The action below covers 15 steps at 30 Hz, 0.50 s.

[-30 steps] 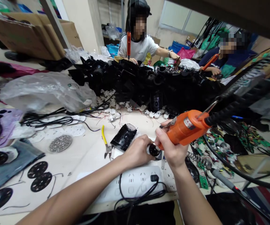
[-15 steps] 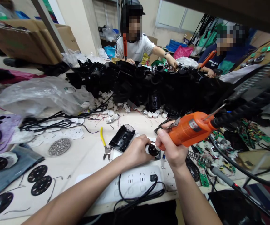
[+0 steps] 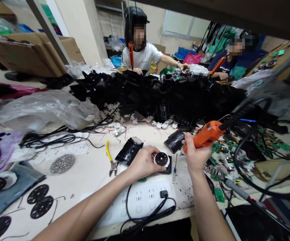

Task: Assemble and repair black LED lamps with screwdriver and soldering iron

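Note:
My left hand (image 3: 147,162) grips a small white part with a round black disc on top (image 3: 161,159), its thumb and fingers pressed on the rim. Beneath that part lies a dark square piece (image 3: 169,165). My right hand (image 3: 197,154) is wrapped around an orange electric screwdriver (image 3: 206,134), held up to the right and apart from the disc. Between the hands lies a curved black housing (image 3: 175,141), and a thin screwdriver with a blue handle (image 3: 175,172) rests below it. Left of my left hand are another black housing (image 3: 128,152) and yellow-handled cutters (image 3: 111,157).
A white power strip (image 3: 145,199) with black cable lies in front of me. Black casings (image 3: 185,93) are heaped across the back, with two people behind them. Circuit boards (image 3: 235,150) crowd the right; a soldering iron (image 3: 237,189) and black discs (image 3: 41,207) lie nearby.
My right hand has lifted the electric screwdriver off the disc part and drawn it to the right. My left hand still holds the part, whose black disc now shows.

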Tool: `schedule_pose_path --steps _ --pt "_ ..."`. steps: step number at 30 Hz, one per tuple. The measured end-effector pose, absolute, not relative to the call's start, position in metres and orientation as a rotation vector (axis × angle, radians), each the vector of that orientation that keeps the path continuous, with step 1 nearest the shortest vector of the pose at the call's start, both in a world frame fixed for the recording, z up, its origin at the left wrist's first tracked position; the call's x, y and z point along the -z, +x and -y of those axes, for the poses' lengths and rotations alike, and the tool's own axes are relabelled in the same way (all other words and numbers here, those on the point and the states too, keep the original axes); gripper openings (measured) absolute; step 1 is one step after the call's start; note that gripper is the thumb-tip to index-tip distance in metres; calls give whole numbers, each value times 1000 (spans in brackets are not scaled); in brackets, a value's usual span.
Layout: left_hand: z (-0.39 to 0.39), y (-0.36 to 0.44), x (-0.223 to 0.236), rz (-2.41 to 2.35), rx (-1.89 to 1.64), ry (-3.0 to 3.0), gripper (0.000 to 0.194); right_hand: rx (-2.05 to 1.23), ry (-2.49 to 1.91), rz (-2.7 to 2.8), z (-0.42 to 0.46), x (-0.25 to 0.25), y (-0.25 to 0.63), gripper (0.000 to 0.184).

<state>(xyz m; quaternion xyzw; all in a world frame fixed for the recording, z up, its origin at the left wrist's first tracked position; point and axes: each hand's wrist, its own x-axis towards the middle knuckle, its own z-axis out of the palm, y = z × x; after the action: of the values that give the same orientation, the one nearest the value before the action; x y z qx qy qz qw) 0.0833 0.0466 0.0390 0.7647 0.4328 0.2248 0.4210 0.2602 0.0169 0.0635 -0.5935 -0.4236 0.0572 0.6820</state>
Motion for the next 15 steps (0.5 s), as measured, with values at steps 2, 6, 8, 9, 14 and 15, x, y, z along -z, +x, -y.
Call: schedule_pose_path --steps 2,6,8,9,14,15 --pt "-50 79 -41 -1110 -561 1801 41 -19 -1535 950 -12 -57 273 53" --pt "-53 67 -51 -1082 -540 1309 39 175 -1779 1112 17 -59 276 56" --pt "-52 63 -56 -1065 -527 1148 43 331 -1714 1211 33 -61 264 38" --pt "-51 62 -57 -1057 -521 1110 44 345 -1627 1343 39 -61 256 24" --pt "-45 58 -53 -979 -528 1043 47 156 -1229 2023 40 -51 223 24" --pt "-43 57 -52 -965 -536 1034 47 170 -1205 2063 36 -48 220 23"
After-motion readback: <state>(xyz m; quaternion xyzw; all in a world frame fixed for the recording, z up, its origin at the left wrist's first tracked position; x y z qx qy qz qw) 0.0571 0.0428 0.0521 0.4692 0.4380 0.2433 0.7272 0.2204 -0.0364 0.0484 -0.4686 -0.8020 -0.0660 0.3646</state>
